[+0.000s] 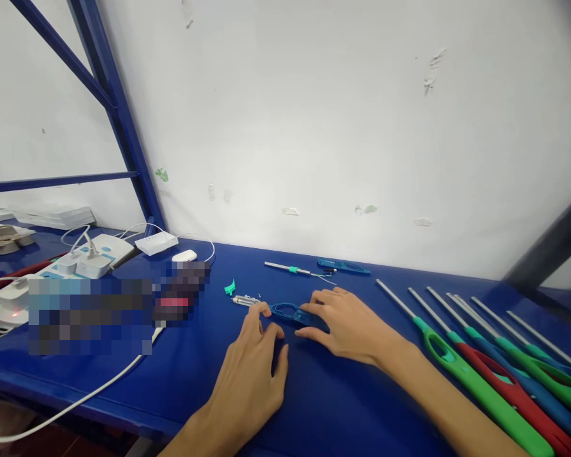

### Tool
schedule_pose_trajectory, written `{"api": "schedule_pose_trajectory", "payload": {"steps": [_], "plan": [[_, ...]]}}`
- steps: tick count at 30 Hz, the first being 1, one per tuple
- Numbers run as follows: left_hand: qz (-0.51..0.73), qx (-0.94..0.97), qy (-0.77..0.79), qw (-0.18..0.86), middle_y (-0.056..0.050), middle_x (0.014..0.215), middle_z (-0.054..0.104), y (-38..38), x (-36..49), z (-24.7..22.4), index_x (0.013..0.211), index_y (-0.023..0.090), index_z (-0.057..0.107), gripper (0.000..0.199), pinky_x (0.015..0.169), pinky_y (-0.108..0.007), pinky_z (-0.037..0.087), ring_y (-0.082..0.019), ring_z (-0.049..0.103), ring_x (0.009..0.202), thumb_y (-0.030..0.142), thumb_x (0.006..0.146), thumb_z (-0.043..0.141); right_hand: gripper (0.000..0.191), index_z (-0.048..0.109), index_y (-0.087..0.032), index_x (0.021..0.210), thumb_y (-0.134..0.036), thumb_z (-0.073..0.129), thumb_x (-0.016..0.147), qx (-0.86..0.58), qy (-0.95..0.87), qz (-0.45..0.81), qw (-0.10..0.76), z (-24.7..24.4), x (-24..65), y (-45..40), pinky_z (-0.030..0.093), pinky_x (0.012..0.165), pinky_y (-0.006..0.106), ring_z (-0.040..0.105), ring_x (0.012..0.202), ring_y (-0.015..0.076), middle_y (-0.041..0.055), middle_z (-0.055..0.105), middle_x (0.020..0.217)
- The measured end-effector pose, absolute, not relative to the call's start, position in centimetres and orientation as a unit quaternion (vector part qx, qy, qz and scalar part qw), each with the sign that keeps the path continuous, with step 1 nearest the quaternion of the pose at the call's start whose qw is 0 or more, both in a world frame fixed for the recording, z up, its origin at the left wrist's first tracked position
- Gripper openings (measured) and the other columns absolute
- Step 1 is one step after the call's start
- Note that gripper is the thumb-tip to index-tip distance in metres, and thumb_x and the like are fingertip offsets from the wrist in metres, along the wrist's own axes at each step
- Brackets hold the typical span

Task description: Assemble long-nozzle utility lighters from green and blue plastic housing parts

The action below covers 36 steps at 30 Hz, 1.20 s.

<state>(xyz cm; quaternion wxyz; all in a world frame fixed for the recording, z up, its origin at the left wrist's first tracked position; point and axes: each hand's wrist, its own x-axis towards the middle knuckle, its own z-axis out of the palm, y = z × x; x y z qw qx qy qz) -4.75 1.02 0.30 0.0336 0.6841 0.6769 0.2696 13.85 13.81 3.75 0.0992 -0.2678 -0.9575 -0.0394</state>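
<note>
A blue lighter casing half (285,311) with an oval trigger opening lies on the blue table. My right hand (345,324) grips its right end, thumb on the near side and fingers on the far side. At the casing's left end, a clear and whitish slim part (245,301) rests on the table. My left hand (254,368) is beside that end, its index fingertip touching or very near it, thumb apart and fingers loosely curled. A small green trigger piece (230,287) lies farther left. Behind, a metal lighter tube (285,268) with a green collar and thin wires sits near another blue casing half (343,265).
Several long-nosed lighters (485,381) in green, red and blue lie at the right. Power strips (76,263) with plugs, a white box (157,242) and a white cable (99,387) occupy the left. A white wall (314,114) and blue frame post (124,127) stand behind.
</note>
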Motion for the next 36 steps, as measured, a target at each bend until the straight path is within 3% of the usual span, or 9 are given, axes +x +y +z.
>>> {"api": "schedule_pose_trajectory", "payload": {"steps": [4, 7, 11, 15, 20, 23, 27, 32, 36], "plan": [[0.247, 0.688, 0.682, 0.009, -0.014, 0.149, 0.045, 0.8, -4.6, 0.4, 0.109, 0.021, 0.064, 0.022, 0.082, -0.049, 0.063, -0.032, 0.063, 0.116, 0.018, 0.099, 0.045, 0.039, 0.07, -0.023, 0.121, -0.048, 0.043, 0.108, -0.337, -0.927, -0.046, 0.161, 4.4, 14.7, 15.6, 0.052, 0.093, 0.039, 0.066, 0.11, 0.0246, 0.0084, 0.073, 0.099], [0.234, 0.687, 0.687, 0.01, -0.014, 0.152, 0.045, 0.8, -4.6, 0.5, 0.11, 0.02, 0.065, 0.025, 0.079, -0.049, 0.063, -0.034, 0.059, 0.122, 0.016, 0.098, 0.043, 0.028, 0.067, -0.018, 0.12, -0.038, 0.054, 0.105, -0.407, -0.891, -0.076, 0.188, 4.9, 15.5, 18.3, 0.057, 0.088, 0.041, 0.067, 0.108, 0.0231, 0.0077, 0.072, 0.108], [0.237, 0.68, 0.694, 0.022, -0.013, 0.154, 0.044, 0.9, -4.7, 0.4, 0.112, 0.02, 0.065, 0.027, 0.081, -0.05, 0.063, -0.034, 0.058, 0.124, 0.016, 0.099, 0.041, 0.032, 0.065, -0.019, 0.126, -0.039, 0.065, 0.1, -0.411, -0.891, -0.112, 0.158, 4.1, 15.5, 21.9, 0.058, 0.093, 0.045, 0.068, 0.109, 0.0228, 0.0093, 0.067, 0.129], [0.239, 0.681, 0.692, 0.028, -0.014, 0.152, 0.044, 0.9, -4.7, 0.5, 0.114, 0.021, 0.065, 0.028, 0.083, -0.049, 0.063, -0.032, 0.06, 0.122, 0.016, 0.099, 0.041, 0.035, 0.064, -0.019, 0.129, -0.038, 0.066, 0.1, -0.375, -0.909, -0.132, 0.124, 2.4, 14.1, 23.4, 0.058, 0.095, 0.047, 0.067, 0.113, 0.0242, 0.0099, 0.065, 0.132], [0.234, 0.69, 0.684, 0.035, -0.014, 0.148, 0.044, 0.8, -4.6, 0.7, 0.118, 0.023, 0.064, 0.03, 0.074, -0.042, 0.064, -0.031, 0.062, 0.121, 0.017, 0.1, 0.041, 0.035, 0.064, -0.019, 0.129, -0.038, 0.066, 0.1, -0.33, -0.928, -0.142, 0.097, 1.7, 12.9, 22.2, 0.058, 0.094, 0.047, 0.067, 0.111, 0.0238, 0.0098, 0.066, 0.131], [0.224, 0.711, 0.666, 0.022, -0.015, 0.154, 0.042, 0.8, -4.6, 0.4, 0.14, 0.025, 0.055, 0.044, 0.089, -0.051, 0.062, -0.035, 0.053, 0.135, 0.017, 0.098, 0.045, 0.034, 0.064, -0.019, 0.128, -0.038, 0.065, 0.1, -0.315, -0.934, -0.14, 0.089, 1.9, 12.8, 21.2, 0.059, 0.093, 0.046, 0.068, 0.109, 0.0232, 0.0095, 0.066, 0.13], [0.203, 0.777, 0.596, 0.001, -0.011, 0.168, 0.033, 1.0, -4.9, -0.2, 0.158, 0.027, 0.037, 0.06, 0.119, -0.062, 0.04, -0.036, 0.028, 0.156, 0.017, 0.1, 0.045, 0.033, 0.065, -0.019, 0.127, -0.038, 0.065, 0.1, -0.3, -0.941, -0.13, 0.09, 2.0, 12.7, 20.3, 0.059, 0.092, 0.045, 0.068, 0.107, 0.0225, 0.0092, 0.067, 0.128], [0.185, 0.8, 0.569, 0.041, -0.011, 0.16, 0.048, 1.0, -4.9, 0.3, 0.155, 0.023, 0.042, 0.051, 0.121, -0.057, 0.038, -0.03, 0.039, 0.151, 0.016, 0.105, 0.04, 0.032, 0.065, -0.018, 0.125, -0.038, 0.065, 0.1, -0.291, -0.945, -0.112, 0.101, 2.4, 12.5, 19.8, 0.059, 0.092, 0.045, 0.069, 0.106, 0.022, 0.0087, 0.068, 0.126], [0.203, 0.814, 0.541, 0.055, -0.008, 0.14, 0.062, 0.7, -4.6, 1.4, 0.145, 0.025, 0.052, 0.045, 0.116, -0.053, 0.043, -0.027, 0.054, 0.134, 0.011, 0.103, 0.042, 0.034, 0.065, -0.019, 0.128, -0.038, 0.065, 0.1, -0.336, -0.925, -0.113, 0.133, 3.1, 13.8, 21.2, 0.057, 0.096, 0.048, 0.067, 0.112, 0.0238, 0.0094, 0.067, 0.13]]}}
